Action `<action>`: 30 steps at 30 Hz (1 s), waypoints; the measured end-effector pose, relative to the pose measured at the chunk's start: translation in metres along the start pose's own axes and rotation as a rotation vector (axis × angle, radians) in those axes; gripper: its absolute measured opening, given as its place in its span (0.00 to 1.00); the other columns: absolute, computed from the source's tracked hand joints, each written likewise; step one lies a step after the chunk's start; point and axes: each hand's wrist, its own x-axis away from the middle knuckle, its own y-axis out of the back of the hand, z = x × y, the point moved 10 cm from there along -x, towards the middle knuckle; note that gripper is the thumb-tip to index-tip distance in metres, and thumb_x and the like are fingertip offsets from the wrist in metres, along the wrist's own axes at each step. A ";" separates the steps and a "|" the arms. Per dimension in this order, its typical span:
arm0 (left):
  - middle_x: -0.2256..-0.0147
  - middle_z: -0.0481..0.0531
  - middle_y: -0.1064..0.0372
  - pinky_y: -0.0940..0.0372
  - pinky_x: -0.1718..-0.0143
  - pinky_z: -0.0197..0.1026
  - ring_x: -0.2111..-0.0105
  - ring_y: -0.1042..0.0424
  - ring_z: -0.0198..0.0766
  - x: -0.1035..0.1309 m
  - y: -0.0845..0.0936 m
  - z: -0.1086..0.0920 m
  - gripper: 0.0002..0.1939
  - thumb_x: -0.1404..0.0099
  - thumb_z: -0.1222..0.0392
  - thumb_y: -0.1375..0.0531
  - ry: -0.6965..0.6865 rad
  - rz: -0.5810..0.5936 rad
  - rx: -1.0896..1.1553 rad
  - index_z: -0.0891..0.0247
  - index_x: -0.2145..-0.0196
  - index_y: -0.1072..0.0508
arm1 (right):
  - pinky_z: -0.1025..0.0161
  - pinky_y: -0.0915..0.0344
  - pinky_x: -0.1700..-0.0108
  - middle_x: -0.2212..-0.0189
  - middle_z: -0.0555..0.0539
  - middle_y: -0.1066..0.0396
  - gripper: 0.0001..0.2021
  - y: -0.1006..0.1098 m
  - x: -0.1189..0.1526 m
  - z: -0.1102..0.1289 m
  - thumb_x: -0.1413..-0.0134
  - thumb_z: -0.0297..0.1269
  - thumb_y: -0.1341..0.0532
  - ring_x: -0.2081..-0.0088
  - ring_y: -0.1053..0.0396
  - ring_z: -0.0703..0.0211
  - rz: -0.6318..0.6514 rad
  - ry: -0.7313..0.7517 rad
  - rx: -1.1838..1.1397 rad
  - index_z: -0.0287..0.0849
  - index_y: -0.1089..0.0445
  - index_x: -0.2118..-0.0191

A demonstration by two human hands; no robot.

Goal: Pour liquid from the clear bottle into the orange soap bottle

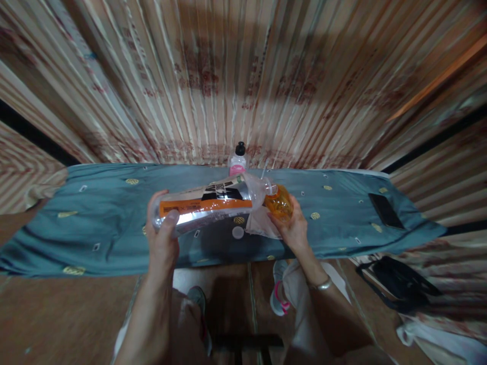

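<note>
- Large clear plastic bottle with orange-and-black label (213, 202): held on its side over the middle of the blue-green patterned cloth (110, 218)
- Left hand (163, 235): clamped around the bottle's wide base, thumb across the near side, likely to bear weight there and leave the narrowing end clear
- Small rounded amber bottle with clear neck (280, 204): at the large bottle's narrowing end, neck turned toward it
- Right hand (296, 228): wrapped around the amber body, back from the neck, presumably to leave both ends unobstructed; well apart from the left hand
- Long axis, large bottle: left to right, crosswise to the body, base left, narrow end right and slightly farther up the view
- Axis, amber bottle: shorter, slanting, neck to upper left
- Junction of both ends: dim and glassy, touching or just apart, hard to tell
- Clear bottle with black cap and pink label (238, 165): upright behind, likely out of the way
- Small round whitish disc (238, 232): flat on cloth, near side
- Crumpled white sheet (259, 226): beside disc
- Black rectangular phone (385, 210): far right, well apart, likely for safety
</note>
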 end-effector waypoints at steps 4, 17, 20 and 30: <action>0.59 0.50 0.28 0.28 0.56 0.46 0.62 0.27 0.44 0.000 0.002 0.000 0.30 0.43 0.39 0.29 0.007 -0.019 -0.013 0.56 0.47 0.24 | 0.36 0.25 0.38 0.38 0.29 0.23 0.48 0.000 0.000 0.001 0.54 0.63 0.28 0.39 0.23 0.32 -0.007 0.001 -0.016 0.38 0.34 0.33; 0.59 0.50 0.27 0.30 0.59 0.44 0.62 0.28 0.43 -0.001 -0.001 -0.001 0.29 0.46 0.40 0.28 0.021 -0.025 0.033 0.56 0.51 0.23 | 0.36 0.25 0.39 0.39 0.30 0.23 0.46 -0.001 0.000 0.001 0.52 0.61 0.28 0.40 0.22 0.33 -0.014 0.035 -0.015 0.40 0.35 0.33; 0.60 0.50 0.28 0.30 0.59 0.44 0.63 0.28 0.43 -0.001 0.000 -0.002 0.31 0.46 0.40 0.28 0.003 -0.031 0.018 0.56 0.49 0.24 | 0.36 0.24 0.39 0.39 0.30 0.23 0.47 0.000 0.001 0.001 0.52 0.63 0.28 0.41 0.22 0.33 -0.022 0.044 -0.015 0.40 0.35 0.33; 0.60 0.50 0.28 0.30 0.58 0.44 0.63 0.28 0.43 0.000 0.000 -0.002 0.29 0.47 0.38 0.28 0.025 -0.032 0.023 0.56 0.52 0.23 | 0.38 0.24 0.40 0.39 0.31 0.22 0.47 0.000 0.000 0.001 0.53 0.65 0.28 0.41 0.21 0.33 -0.021 0.026 -0.009 0.40 0.34 0.34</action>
